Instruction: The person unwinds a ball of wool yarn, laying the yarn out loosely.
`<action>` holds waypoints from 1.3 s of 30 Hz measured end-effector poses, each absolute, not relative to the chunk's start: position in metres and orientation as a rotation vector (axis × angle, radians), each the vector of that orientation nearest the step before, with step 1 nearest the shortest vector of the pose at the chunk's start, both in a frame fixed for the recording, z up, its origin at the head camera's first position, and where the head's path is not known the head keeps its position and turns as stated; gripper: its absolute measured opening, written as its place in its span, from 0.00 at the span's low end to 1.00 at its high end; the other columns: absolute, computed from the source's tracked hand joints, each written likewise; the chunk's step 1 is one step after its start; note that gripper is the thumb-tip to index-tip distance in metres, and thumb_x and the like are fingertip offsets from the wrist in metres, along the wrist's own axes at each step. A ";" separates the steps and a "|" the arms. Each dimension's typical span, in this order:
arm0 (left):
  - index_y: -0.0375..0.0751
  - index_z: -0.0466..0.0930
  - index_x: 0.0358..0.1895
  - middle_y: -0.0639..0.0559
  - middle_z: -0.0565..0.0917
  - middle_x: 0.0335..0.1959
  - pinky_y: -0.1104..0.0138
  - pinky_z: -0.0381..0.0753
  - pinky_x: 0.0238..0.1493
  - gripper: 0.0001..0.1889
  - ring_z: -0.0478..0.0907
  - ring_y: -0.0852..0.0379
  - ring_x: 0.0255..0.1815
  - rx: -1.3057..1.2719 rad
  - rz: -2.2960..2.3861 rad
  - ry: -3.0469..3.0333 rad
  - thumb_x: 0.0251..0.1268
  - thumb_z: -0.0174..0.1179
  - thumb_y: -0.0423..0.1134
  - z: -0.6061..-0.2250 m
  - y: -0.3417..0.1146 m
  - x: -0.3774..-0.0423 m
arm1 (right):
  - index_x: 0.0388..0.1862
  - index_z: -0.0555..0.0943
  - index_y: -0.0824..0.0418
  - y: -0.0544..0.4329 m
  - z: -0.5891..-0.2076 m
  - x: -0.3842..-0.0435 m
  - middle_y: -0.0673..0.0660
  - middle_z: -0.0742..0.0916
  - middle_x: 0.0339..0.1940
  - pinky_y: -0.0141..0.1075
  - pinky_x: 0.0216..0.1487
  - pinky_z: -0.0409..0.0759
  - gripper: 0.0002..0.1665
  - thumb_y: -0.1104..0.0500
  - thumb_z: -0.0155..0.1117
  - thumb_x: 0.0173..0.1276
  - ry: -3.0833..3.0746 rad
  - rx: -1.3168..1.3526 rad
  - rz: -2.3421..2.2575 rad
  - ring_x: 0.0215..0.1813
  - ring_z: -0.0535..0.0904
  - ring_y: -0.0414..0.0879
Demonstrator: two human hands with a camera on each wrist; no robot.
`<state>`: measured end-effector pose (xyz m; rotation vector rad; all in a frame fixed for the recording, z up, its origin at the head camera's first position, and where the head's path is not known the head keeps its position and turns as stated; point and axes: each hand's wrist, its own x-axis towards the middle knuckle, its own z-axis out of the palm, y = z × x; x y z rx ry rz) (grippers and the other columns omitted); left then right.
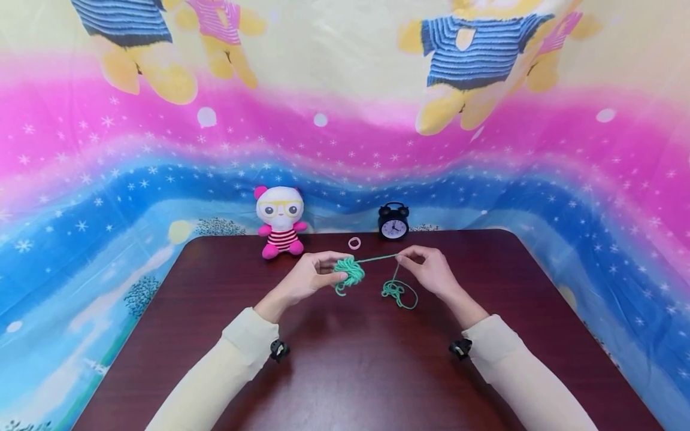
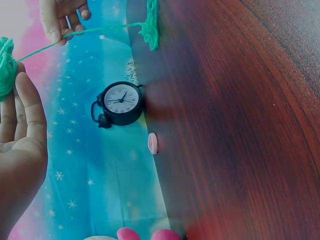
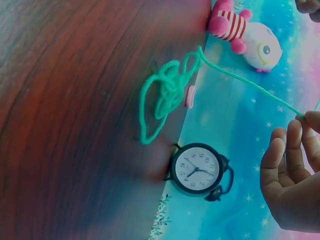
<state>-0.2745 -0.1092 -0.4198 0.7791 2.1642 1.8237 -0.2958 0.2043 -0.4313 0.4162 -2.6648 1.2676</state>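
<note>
A bundle of green yarn [image 1: 350, 272] is held between the thumb and fingers of my left hand [image 1: 314, 276], above the table's middle. From it a taut strand [image 1: 377, 258] runs across to my right hand [image 1: 428, 269], which pinches the yarn between thumb and fingertips. Below the right hand the strand drops to a loose, looped tangle of the same yarn [image 1: 396, 292]. In the right wrist view that tangle [image 3: 170, 92] shows several crossing loops, and the right hand [image 3: 297, 170] has its other fingers loosely bent. A short tail of yarn hangs under the left hand's bundle.
On the dark wooden table [image 1: 345, 371], a pink and white panda plush [image 1: 280, 221] sits at the back left. A black alarm clock [image 1: 393, 221] stands at the back, right of a small pink ring-shaped band [image 1: 354, 243]. A printed cloth [image 1: 345, 137] hangs behind the table.
</note>
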 end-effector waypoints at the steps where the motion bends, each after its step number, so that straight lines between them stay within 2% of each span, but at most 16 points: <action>1: 0.40 0.79 0.62 0.46 0.88 0.46 0.69 0.86 0.46 0.21 0.86 0.59 0.44 0.780 1.832 2.165 0.66 0.66 0.36 -0.420 -0.110 -0.274 | 0.43 0.87 0.48 0.206 -0.432 -0.296 0.51 0.90 0.43 0.40 0.44 0.79 0.10 0.46 0.65 0.71 -2.664 0.410 1.268 0.47 0.83 0.47; 8: 0.35 0.82 0.54 0.53 0.87 0.40 0.67 0.87 0.44 0.14 0.86 0.60 0.38 0.759 1.894 2.172 0.67 0.65 0.35 -0.418 -0.112 -0.275 | 0.45 0.87 0.50 0.216 -0.436 -0.299 0.53 0.90 0.43 0.37 0.39 0.78 0.13 0.46 0.64 0.71 -2.671 0.354 1.266 0.43 0.82 0.47; 16: 0.28 0.78 0.53 0.56 0.87 0.37 0.58 0.88 0.44 0.14 0.86 0.62 0.35 0.726 2.026 2.108 0.69 0.62 0.33 -0.417 -0.112 -0.277 | 0.45 0.87 0.51 0.227 -0.439 -0.302 0.54 0.90 0.44 0.38 0.40 0.78 0.14 0.44 0.64 0.71 -2.683 0.310 1.235 0.45 0.83 0.48; 27: 0.26 0.76 0.56 0.59 0.87 0.38 0.62 0.88 0.43 0.16 0.86 0.64 0.36 0.673 2.096 2.084 0.69 0.60 0.30 -0.419 -0.117 -0.277 | 0.48 0.87 0.51 0.247 -0.440 -0.301 0.55 0.89 0.48 0.39 0.41 0.78 0.18 0.42 0.62 0.72 -2.707 0.207 1.229 0.47 0.82 0.50; 39: 0.23 0.76 0.50 0.60 0.85 0.35 0.72 0.83 0.38 0.13 0.82 0.66 0.32 0.683 2.199 2.075 0.68 0.59 0.31 -0.417 -0.115 -0.276 | 0.50 0.86 0.55 0.270 -0.444 -0.303 0.58 0.88 0.51 0.39 0.45 0.78 0.19 0.44 0.59 0.74 -2.714 0.054 1.226 0.51 0.82 0.54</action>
